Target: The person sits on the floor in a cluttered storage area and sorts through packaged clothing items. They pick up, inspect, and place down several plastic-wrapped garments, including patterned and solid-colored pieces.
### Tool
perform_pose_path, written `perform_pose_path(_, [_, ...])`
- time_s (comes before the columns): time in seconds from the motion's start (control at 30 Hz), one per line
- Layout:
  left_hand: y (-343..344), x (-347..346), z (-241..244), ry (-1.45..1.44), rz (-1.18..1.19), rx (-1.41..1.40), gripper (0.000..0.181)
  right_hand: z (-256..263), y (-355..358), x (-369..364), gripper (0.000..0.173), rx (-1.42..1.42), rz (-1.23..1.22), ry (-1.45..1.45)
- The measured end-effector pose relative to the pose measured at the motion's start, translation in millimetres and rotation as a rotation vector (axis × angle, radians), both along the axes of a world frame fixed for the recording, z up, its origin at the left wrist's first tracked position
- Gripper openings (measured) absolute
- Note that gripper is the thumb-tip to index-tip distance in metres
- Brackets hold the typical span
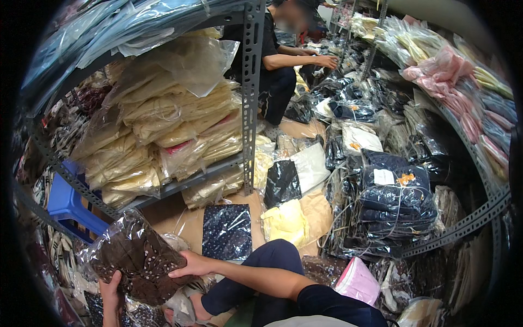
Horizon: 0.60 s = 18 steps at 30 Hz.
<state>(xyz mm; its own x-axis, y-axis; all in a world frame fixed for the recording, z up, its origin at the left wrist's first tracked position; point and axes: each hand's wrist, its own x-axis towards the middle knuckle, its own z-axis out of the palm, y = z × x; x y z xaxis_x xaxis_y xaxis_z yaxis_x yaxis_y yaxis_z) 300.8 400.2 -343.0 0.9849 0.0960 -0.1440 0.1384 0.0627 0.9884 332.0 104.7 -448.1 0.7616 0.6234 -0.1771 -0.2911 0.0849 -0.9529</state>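
Between my two hands is a brown dotted garment in a clear plastic bag (141,261), held low at the left. My left hand (109,288) grips its near left edge with the thumb on top. On its right side, my right hand (192,265) pinches the bag, thumb on the upper face. Just beyond my knee, a navy dotted garment in clear plastic (226,231) lies flat on cardboard. Beside it to the right rests a bagged yellow garment (286,222).
A grey slotted-metal shelf (248,102) holds stacks of bagged cream garments (184,118). A blue plastic stool (75,200) stands left. At right is a tied stack of bagged navy garments (398,200) and a pink folded piece (358,282). Another person (273,61) crouches beyond the shelf.
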Motion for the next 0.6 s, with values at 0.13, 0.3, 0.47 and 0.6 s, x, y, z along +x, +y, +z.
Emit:
perform_pose_path(0.13, [-1.4,-3.4,3.4,0.007,-0.002,-0.003,0.057,1.7,2.4,0.4,0.063,0.061,0.021,-0.022])
perform_pose_path(0.3, [-2.4,-1.1,2.3,0.036,-0.002,-0.027,0.059,-4.3,2.8,-0.1,0.063,0.084,0.003,-0.027])
perform_pose_path(0.47, [-0.6,-0.7,0.1,0.005,-0.009,0.003,0.051,-1.8,1.8,0.7,0.063,0.014,-0.004,-0.059])
perform_pose_path(0.6, [3.6,-0.3,-2.0,0.006,-0.023,0.014,0.053,-4.2,2.9,1.6,0.064,0.041,0.015,-0.06])
